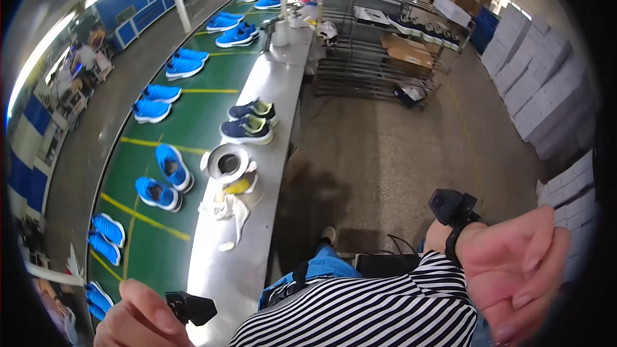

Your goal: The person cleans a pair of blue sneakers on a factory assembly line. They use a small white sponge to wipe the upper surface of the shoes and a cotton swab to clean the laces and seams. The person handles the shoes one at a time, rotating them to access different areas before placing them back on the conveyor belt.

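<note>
My right hand [517,270] is raised at the right, away from the bench, palm showing and fingers loosely bent with nothing in them. A black wrist camera [452,207] is strapped behind it. At the lower left, my left hand [140,320] is over the green conveyor belt [144,173], near a pair of blue shoes [98,301]. Its thumb shows, but the other fingers are mostly hidden. Another small black camera [191,308] sits beside that hand. More blue shoes [172,166] stand in pairs along the belt.
On the metal ledge [254,244] are dark shoes [247,130], a round metal dish [227,163], a yellow object [238,186] and a white cloth [230,209]. A shoe rack [360,87] stands ahead. Stacked white boxes [546,90] line the right side.
</note>
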`<state>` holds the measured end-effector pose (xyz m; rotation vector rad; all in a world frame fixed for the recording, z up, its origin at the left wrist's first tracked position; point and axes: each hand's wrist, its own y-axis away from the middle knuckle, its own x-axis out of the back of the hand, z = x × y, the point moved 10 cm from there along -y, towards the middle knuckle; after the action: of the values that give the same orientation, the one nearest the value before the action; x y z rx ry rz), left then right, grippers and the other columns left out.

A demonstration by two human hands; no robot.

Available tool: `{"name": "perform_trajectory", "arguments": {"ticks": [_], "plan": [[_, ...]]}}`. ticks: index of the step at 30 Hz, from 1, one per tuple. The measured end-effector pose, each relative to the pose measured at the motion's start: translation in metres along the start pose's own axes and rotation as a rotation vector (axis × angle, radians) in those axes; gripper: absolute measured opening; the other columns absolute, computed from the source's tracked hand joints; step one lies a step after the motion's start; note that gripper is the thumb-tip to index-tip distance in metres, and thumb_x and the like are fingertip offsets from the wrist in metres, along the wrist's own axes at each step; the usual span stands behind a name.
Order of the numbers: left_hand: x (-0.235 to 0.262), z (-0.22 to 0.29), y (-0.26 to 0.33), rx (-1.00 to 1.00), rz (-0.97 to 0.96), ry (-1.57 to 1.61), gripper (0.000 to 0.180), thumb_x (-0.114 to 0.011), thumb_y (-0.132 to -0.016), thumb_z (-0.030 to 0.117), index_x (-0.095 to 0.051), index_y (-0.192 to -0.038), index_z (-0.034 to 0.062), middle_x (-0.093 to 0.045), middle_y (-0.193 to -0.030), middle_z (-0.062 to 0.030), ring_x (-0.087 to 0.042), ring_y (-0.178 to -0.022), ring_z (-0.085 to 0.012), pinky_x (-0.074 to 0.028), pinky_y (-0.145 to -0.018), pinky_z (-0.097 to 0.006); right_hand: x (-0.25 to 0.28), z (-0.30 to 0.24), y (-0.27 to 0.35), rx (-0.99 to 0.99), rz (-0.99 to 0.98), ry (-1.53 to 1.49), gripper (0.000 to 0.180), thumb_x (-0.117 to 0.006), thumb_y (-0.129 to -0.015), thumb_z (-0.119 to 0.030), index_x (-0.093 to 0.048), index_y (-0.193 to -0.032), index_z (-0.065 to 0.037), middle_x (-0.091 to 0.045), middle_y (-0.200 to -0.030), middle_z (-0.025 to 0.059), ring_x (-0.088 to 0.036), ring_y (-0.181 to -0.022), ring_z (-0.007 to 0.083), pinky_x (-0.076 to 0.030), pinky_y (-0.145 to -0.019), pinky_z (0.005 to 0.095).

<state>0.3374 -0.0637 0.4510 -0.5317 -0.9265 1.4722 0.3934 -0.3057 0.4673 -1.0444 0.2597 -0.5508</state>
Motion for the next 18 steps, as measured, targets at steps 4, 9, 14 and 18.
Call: {"name": "perform_trajectory", "arguments": {"ticks": [4, 9, 14, 18], "plan": [[-0.085, -0.013, -0.065, -0.04, -0.147, -0.064, 0.016, -0.061, -0.087, 0.02, -0.065, -0.101, 0.0243, -0.047, -0.082, 0.0062, -0.044, -0.075, -0.0127, -0.033, -0.083, -0.042, 0.089, -0.053, -0.002, 0.153, 0.017, 0.017, 0.009, -0.066, -0.085, -0.03, -0.072, -0.087, -0.036, -0.059, -0.076, -0.0191, -0.048, -0.079, 0.0024, -0.036, -0.077, 0.0284], [-0.211, -0.063, -0.129, -0.152, -0.258, 0.041, 0.014, -0.062, -0.089, 0.024, -0.066, -0.102, 0.0257, -0.048, -0.082, 0.0082, -0.045, -0.075, -0.0117, -0.035, -0.086, -0.04, 0.194, -0.139, -0.009, -0.218, 0.15, 0.636, 0.013, -0.069, -0.081, -0.013, -0.072, -0.073, -0.023, -0.056, -0.076, -0.0113, -0.046, -0.083, 0.0068, -0.033, -0.073, 0.0249], [-0.313, -0.115, -0.181, -0.24, -0.585, 0.38, 0.034, -0.072, -0.084, 0.029, -0.066, -0.118, 0.027, -0.052, -0.088, 0.0091, -0.049, -0.079, -0.0072, -0.039, -0.088, -0.037, 0.254, -0.263, 0.001, -0.14, 0.399, 1.077, 0.011, -0.069, -0.082, -0.016, -0.064, -0.073, -0.02, -0.045, -0.072, -0.0069, -0.04, -0.082, 0.0115, -0.028, -0.072, 0.029], [-0.389, -0.176, -0.214, -0.336, -0.635, 0.48, 0.054, -0.079, -0.08, 0.028, -0.059, -0.129, 0.0279, -0.051, -0.1, 0.0064, -0.052, -0.082, -0.0043, -0.043, -0.082, -0.028, 0.287, -0.338, 0.01, 0.012, 0.585, 1.426, 0.024, -0.065, -0.089, -0.023, -0.049, -0.073, -0.014, -0.037, -0.074, -0.0024, -0.034, -0.082, 0.0185, -0.024, -0.071, 0.0338]]}}
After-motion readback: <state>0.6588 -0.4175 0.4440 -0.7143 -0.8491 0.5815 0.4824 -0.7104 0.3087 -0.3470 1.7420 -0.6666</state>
